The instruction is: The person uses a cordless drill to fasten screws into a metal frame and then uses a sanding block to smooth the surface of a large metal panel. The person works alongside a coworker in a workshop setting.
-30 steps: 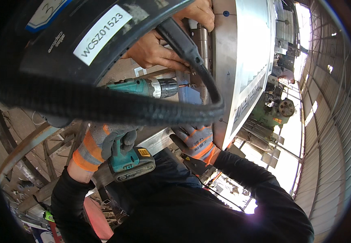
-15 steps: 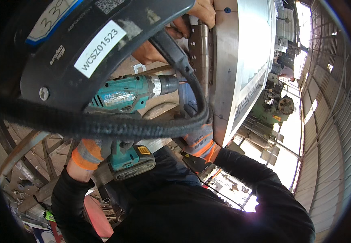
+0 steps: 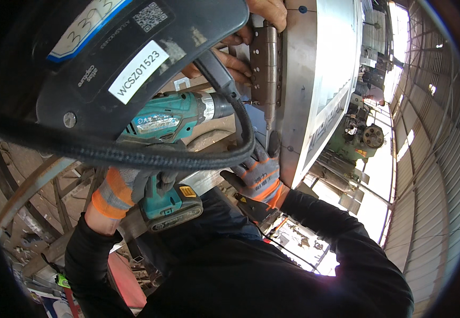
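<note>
My left hand [image 3: 125,192] wears a grey and orange glove and is wrapped round the grip of a teal cordless drill [image 3: 161,117]. The drill lies level, its bit pointing right at a brown steel hinge [image 3: 264,69] with a row of holes. Whether the bit touches the hinge, I cannot tell. My right hand [image 3: 259,177], gloved alike, has its fingers spread against the metal just below the hinge's lower end. Two bare hands of another person, one [image 3: 270,11] at the hinge's top and one [image 3: 232,66] at its left edge, press on it.
A black device [image 3: 150,32] with a thick cable [image 3: 134,161] covers the upper left and part of the drill. The hinge lies along a pale metal frame [image 3: 298,95]. Curved steel bars [image 3: 33,191] lie at left; a green machine [image 3: 354,143] stands at right.
My right hand has spread its fingers and laid them by the hinge's lower end. The other person's lower hand has moved right onto the hinge edge. The drill has shifted slightly.
</note>
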`<state>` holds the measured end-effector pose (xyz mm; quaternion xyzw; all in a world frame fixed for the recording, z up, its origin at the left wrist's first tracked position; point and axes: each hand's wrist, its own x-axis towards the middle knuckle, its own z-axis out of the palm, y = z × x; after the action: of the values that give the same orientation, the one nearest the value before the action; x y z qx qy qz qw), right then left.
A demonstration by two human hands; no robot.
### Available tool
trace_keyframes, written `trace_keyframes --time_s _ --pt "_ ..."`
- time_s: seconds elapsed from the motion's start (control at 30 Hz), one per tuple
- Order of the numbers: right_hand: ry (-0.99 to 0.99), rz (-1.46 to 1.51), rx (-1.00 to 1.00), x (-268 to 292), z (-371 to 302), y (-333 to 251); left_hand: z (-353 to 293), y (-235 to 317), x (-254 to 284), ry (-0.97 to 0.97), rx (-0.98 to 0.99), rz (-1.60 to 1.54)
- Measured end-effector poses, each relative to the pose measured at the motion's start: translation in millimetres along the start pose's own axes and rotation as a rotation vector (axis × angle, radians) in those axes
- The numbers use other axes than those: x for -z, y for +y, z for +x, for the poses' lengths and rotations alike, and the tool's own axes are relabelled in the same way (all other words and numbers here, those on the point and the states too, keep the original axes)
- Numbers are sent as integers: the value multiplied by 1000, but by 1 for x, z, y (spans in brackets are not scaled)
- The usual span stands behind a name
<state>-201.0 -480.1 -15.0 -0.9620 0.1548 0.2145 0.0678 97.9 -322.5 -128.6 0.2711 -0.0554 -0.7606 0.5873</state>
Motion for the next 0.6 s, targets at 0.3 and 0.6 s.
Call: trace_keyframes --time_s 0.3,0.6 --pt "-39 17 -24 1 2 -1 -1 3 -3 37 54 -36" --pt "-24 -21 -12 0 4 -2 1 5 -4 57 55 -32"
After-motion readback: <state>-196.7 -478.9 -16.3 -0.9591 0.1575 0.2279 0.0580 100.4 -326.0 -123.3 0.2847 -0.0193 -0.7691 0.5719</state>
